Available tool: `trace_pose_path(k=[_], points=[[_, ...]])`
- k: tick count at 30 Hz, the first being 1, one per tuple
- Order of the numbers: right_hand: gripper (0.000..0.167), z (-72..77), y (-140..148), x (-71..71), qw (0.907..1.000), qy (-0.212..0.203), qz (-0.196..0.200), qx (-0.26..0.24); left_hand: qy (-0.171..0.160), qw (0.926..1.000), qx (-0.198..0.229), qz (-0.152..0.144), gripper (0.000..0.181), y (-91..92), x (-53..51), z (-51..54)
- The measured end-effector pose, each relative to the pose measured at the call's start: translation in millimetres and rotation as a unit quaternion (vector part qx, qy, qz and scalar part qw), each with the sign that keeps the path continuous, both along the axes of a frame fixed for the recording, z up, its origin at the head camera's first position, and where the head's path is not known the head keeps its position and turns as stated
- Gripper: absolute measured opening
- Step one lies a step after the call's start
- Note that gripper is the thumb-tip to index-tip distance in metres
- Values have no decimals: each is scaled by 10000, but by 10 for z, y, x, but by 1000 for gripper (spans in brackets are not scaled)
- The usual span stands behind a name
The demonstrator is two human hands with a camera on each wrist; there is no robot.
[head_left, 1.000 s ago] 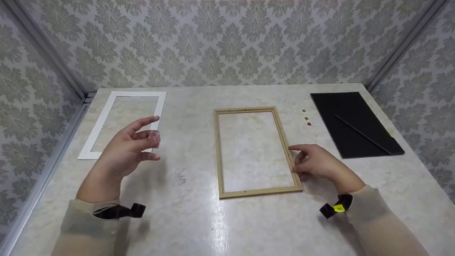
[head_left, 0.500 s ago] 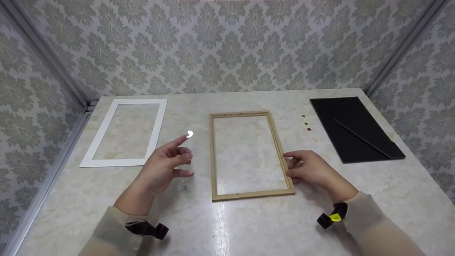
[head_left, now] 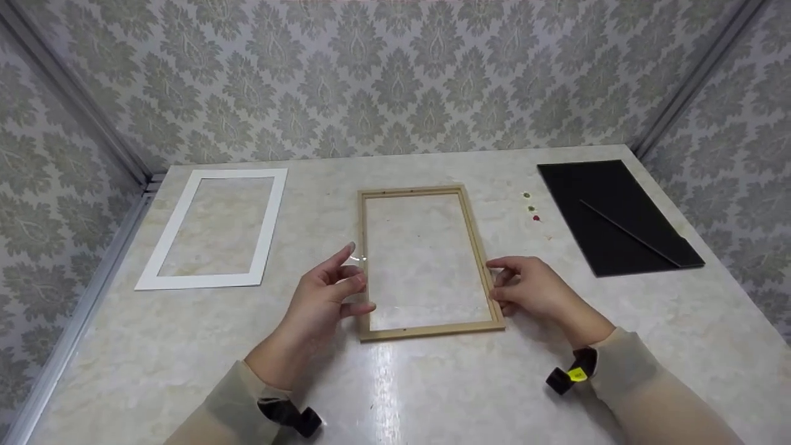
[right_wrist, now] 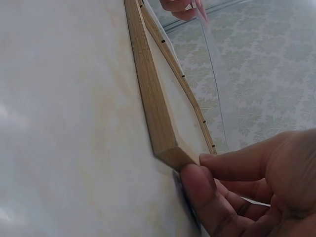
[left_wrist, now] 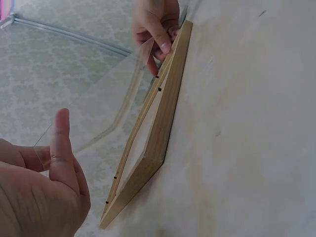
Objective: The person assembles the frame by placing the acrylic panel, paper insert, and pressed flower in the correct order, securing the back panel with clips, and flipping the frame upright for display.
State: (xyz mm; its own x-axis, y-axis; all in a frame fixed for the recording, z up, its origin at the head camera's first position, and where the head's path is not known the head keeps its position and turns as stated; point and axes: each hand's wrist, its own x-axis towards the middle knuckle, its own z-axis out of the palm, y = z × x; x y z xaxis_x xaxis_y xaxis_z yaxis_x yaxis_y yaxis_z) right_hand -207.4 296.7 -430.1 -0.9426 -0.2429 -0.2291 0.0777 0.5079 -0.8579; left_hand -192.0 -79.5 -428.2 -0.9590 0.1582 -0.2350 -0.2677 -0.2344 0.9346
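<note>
A wooden frame [head_left: 432,332] lies flat on the table, and my right hand [head_left: 534,290] grips its right side, thumb and fingers on the wood [right_wrist: 153,98] in the right wrist view. My left hand [head_left: 324,296] is at the frame's left side, holding a clear sheet [left_wrist: 98,103] between thumb and fingers. In the left wrist view the sheet hangs tilted above the frame [left_wrist: 163,118]. Its outline is barely visible from the head, apart from a glint by the left fingertips.
A white mat frame [head_left: 256,266] lies at the left of the table [head_left: 296,395]. At the right is a black board [head_left: 618,216] with a thin dark strip [head_left: 630,233] across it. Several small green and red bits, one a red piece [head_left: 536,218], lie between board and wooden frame.
My left hand has moved right with the clear sheet, from over the white mat frame to the wooden frame. The wooden frame has shifted slightly left, my right hand still on it.
</note>
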Motion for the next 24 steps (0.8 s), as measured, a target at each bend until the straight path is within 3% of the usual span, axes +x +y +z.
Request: trace_pose_path(k=[11, 24], points=[[65, -20, 19, -21, 10000, 55, -44, 0, 26, 9999, -71, -153, 78, 199, 37, -127], [65, -26, 0, -23, 10000, 16, -46, 8, 63, 9992, -359, -135, 76, 214, 70, -133]])
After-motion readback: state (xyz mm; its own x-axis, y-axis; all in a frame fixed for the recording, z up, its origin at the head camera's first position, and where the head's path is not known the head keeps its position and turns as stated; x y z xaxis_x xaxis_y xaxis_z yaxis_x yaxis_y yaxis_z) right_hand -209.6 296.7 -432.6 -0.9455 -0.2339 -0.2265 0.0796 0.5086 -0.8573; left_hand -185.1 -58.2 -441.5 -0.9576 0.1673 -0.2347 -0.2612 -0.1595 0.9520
